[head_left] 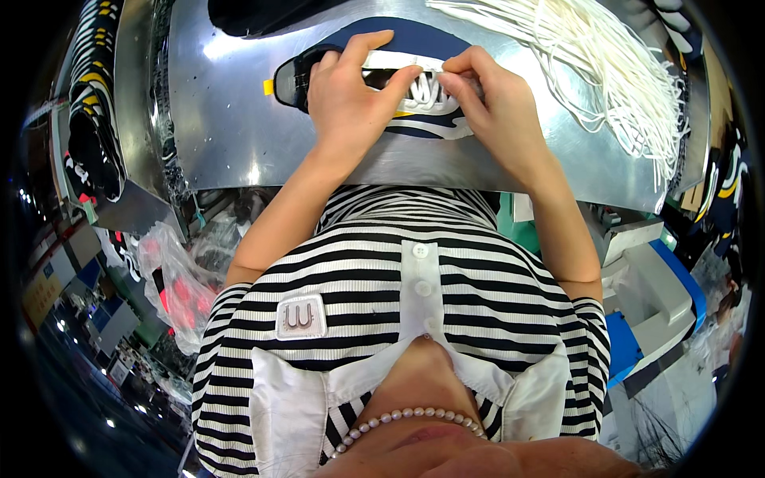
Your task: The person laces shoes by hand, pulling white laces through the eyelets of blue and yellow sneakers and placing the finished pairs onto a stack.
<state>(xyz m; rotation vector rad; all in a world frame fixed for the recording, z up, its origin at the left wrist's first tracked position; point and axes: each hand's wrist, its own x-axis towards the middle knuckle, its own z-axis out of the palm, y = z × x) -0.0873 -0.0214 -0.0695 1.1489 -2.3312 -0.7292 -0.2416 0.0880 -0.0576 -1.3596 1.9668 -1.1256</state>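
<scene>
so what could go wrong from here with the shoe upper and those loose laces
The white lace bunched in the opening of the navy shoe upper could twist or knot, as its loops lie close together. The lace pile might tangle, since its strands cross, or partly slip off the metal tabletop, as some trail toward the edge.

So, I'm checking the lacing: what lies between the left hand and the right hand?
In the head view, loops of white lace on the navy shoe upper lie between the left hand and the right hand.
</scene>
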